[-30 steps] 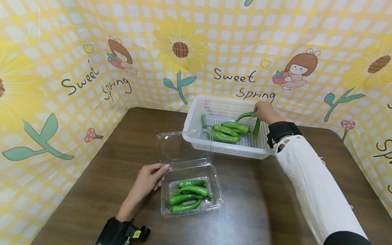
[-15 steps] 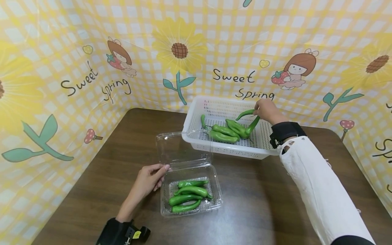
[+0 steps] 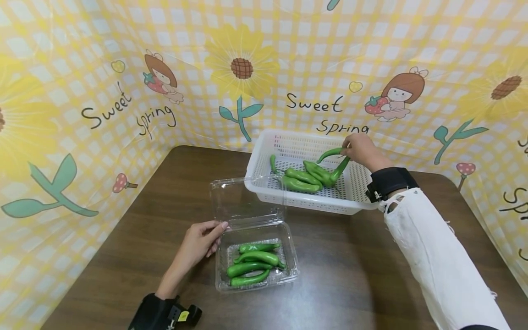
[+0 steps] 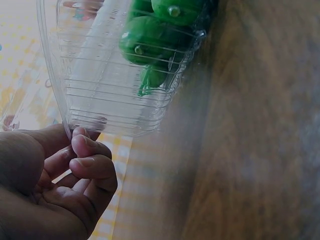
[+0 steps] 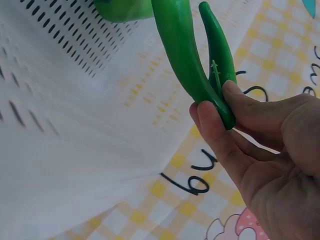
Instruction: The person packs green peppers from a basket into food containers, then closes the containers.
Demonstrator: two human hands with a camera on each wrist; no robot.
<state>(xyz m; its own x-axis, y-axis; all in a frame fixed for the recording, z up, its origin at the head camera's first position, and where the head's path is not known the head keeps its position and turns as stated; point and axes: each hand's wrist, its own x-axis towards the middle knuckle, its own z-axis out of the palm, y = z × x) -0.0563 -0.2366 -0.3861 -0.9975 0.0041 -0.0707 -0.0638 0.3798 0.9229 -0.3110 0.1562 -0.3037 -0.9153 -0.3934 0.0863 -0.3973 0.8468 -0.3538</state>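
My left hand (image 3: 198,240) pinches the rim of a clear plastic clamshell container (image 3: 291,247) between thumb and fingers. Its lid (image 3: 247,201) stands raised at the back, and several green peppers (image 3: 257,256) lie inside. Seen from the left wrist, the fingers (image 4: 92,167) grip the container's edge, with pepper ends (image 4: 145,40) showing through the ribbed wall. Over the right part of a white basket (image 3: 305,200), my right hand (image 3: 363,149) pinches two green peppers, a curved one (image 3: 328,154) pointing left and another (image 3: 340,168) slanting down. The right wrist view shows both peppers (image 5: 177,50) between thumb and fingertips.
Several more green peppers (image 3: 301,176) lie in the perforated basket, with a small one (image 3: 273,162) at its left end. The basket stands at the back of the brown table (image 3: 330,266). Behind it hangs a yellow checked cloth (image 3: 264,82).
The lower pepper in my right hand has swung from hanging straight down to slanting leftward, against the peppers below. My right forearm has shifted slightly right. The left hand stays still.
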